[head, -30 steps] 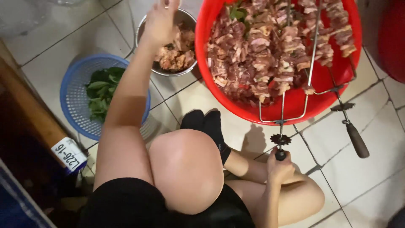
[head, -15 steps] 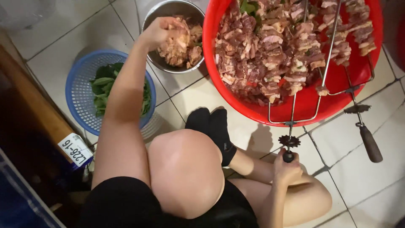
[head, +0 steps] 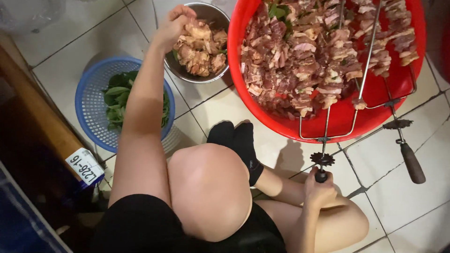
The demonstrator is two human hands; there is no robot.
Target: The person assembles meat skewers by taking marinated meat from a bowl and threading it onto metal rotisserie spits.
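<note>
My left hand [head: 174, 26] reaches into a metal bowl [head: 187, 72] of raw meat pieces [head: 201, 51], with its fingers closed on a piece at the bowl's left rim. My right hand [head: 319, 192] grips the dark handle of a long metal skewer [head: 328, 131]. The skewer's shaft runs up into a big red basin [head: 347, 119] full of cut meat [head: 290, 61] and loaded skewers. A small toothed disc sits on the shaft just above my fist.
A blue plastic basket [head: 91, 105] with green leaves [head: 117, 100] stands on the white tiled floor at left. A second skewer with a wooden handle [head: 412, 161] leans out of the basin at right. My bent knee and black-socked foot [head: 234, 140] lie between.
The view has shifted so the bowl and basin sit lower in frame. My left hand has dipped into the metal bowl and closed on meat. My right hand keeps hold of the skewer handle.
</note>
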